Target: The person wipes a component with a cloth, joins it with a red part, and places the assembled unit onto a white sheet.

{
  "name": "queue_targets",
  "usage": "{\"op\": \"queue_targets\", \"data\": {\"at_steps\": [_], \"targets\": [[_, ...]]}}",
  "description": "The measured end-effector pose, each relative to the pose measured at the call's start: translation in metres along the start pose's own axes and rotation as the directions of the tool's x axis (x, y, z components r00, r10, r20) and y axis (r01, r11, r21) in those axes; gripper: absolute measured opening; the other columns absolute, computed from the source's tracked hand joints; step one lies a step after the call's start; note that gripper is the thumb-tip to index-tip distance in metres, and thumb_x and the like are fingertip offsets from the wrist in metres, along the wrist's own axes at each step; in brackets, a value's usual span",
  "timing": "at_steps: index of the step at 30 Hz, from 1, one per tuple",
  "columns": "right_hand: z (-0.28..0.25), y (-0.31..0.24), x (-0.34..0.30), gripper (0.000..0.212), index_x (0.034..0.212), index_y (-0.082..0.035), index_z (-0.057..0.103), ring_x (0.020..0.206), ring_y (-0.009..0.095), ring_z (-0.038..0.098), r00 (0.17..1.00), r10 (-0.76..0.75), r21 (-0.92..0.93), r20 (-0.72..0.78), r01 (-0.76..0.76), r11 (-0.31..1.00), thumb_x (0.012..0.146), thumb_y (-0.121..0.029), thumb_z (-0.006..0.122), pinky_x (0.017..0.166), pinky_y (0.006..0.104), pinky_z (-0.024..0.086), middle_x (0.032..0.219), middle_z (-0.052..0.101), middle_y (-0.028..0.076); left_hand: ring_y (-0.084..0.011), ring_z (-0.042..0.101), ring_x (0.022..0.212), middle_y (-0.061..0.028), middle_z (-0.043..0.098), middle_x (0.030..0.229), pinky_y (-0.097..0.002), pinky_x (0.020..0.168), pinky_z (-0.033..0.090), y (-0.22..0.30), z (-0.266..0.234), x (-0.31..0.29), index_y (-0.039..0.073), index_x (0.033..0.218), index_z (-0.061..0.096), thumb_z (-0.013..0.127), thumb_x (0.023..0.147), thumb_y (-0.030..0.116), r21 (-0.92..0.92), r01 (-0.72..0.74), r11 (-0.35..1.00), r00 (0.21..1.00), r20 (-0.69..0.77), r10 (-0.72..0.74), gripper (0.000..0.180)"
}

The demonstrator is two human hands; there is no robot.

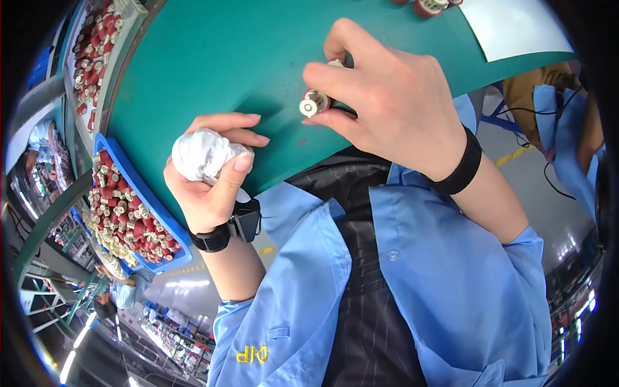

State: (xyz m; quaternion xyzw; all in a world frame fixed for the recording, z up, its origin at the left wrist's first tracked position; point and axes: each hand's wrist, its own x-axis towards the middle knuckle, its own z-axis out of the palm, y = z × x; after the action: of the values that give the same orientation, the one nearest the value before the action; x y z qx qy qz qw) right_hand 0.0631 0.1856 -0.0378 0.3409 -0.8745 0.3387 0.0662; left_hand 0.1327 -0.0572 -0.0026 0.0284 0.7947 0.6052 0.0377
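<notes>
Left of the left hand (216,201), having a blue plastic tray (143,188) near; holding a crumpled white wad (198,155), probably cloth, in half-curled fingers. Right of that, above the smooth green tabletop (213,61), pinching a red-and-cream cylindrical part (314,104) with the right hand's (400,97) thumb and bent fingers. Apparently at a wiping step, next needing wad brought to part.
</notes>
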Motion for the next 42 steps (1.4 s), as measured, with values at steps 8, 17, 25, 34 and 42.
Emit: {"op": "queue_targets", "data": {"at_steps": [8,17,25,34,42], "targets": [[-0.021,-0.018,0.010,0.025,0.091,-0.014,0.065,0.071,0.016,0.057,0.979,0.162,0.134,0.120,-0.177,0.975,0.074,-0.022,0.081,0.055,0.0305,0.040,0.088,0.047,0.002,-0.0116,0.062,0.063,-0.0085,0.068,0.076,-0.0236,0.053,0.043,-0.011,0.001,-0.013,-0.001,0.075,0.062,0.077,0.085,-0.002,0.149,0.151,0.977,0.988,-0.066,-0.143,0.018],[-0.022,-0.007,0.011,0.024,0.095,-0.014,0.062,0.065,0.014,0.057,0.984,0.124,0.205,0.129,-0.149,0.967,0.079,-0.023,0.078,0.045,0.0304,0.038,0.089,0.044,0.004,-0.0103,0.052,0.061,-0.0048,0.062,0.071,-0.0247,0.054,0.038,-0.028,-0.002,-0.012,0.001,0.078,0.059,0.084,0.080,-0.002,0.023,0.049,0.999,0.998,-0.028,-0.048,0.025],[-0.027,0.002,0.017,0.019,0.096,-0.013,0.062,0.064,0.013,0.057,0.971,0.069,0.277,0.228,-0.132,0.952,0.084,-0.022,0.074,0.045,0.0306,0.038,0.090,0.044,0.004,-0.0114,0.055,0.063,-0.0058,0.064,0.073,-0.0253,0.055,0.041,-0.027,0.003,-0.006,0.000,0.082,0.062,0.088,0.077,0.001,0.000,-0.015,1.000,0.999,-0.045,0.015,0.027],[-0.019,-0.002,0.011,0.013,0.092,-0.012,0.062,0.060,0.013,0.056,0.994,0.068,0.224,0.086,-0.085,0.971,0.086,-0.019,0.072,0.044,0.0307,0.037,0.091,0.046,0.003,-0.0125,0.065,0.058,-0.0172,0.076,0.089,-0.0228,0.048,0.049,-0.021,0.005,-0.008,-0.008,0.090,0.073,0.084,0.081,0.001,0.068,0.082,0.994,0.996,0.039,-0.085,0.018],[-0.018,0.004,0.010,0.011,0.090,-0.012,0.062,0.059,0.014,0.057,0.997,0.041,0.339,0.062,-0.060,0.939,0.086,-0.015,0.072,0.044,0.0305,0.038,0.090,0.050,0.001,-0.0183,0.070,0.063,-0.0159,0.076,0.091,-0.0267,0.051,0.053,-0.017,0.003,-0.004,-0.007,0.092,0.074,0.074,0.074,-0.010,0.090,-0.220,0.971,0.954,0.229,0.194,0.018]]}}
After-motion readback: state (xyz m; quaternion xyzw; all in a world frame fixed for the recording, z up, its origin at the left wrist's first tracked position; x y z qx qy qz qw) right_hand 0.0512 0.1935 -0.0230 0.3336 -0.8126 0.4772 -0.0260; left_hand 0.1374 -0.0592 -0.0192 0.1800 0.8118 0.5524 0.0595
